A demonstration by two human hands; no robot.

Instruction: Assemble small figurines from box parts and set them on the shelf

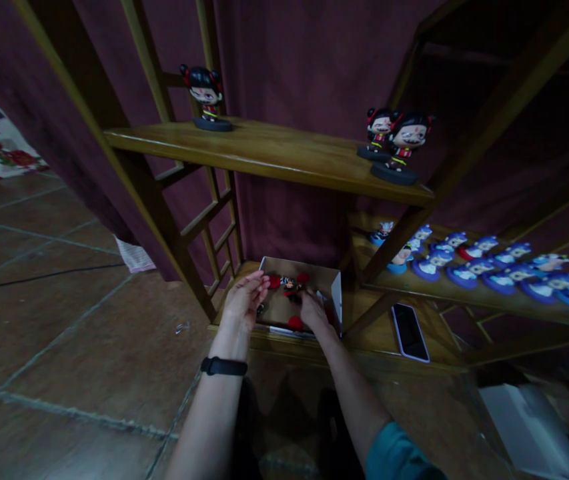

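A shallow cardboard box (335, 297) sits on the bottom shelf, holding several small figurines with round red bases. Inside it, my right hand (313, 310) reaches down with its fingers closed around a small dark-haired figurine (290, 285); the fingertips are partly hidden. My left hand (248, 297) hovers at the box's left rim, fingers loosely curved and apart, with nothing visible in them. Closest to those fingers is a red base (275, 281). Another red base (295, 323) lies by the box's front wall.
On the wooden shelf (274, 147) above stand a black-haired figurine (205, 97) at left and two more (407, 147) at right. Several blue-based figurines (431, 263) fill the right shelf. A phone (410, 332) lies right of the box. A white box (529, 427) is at lower right.
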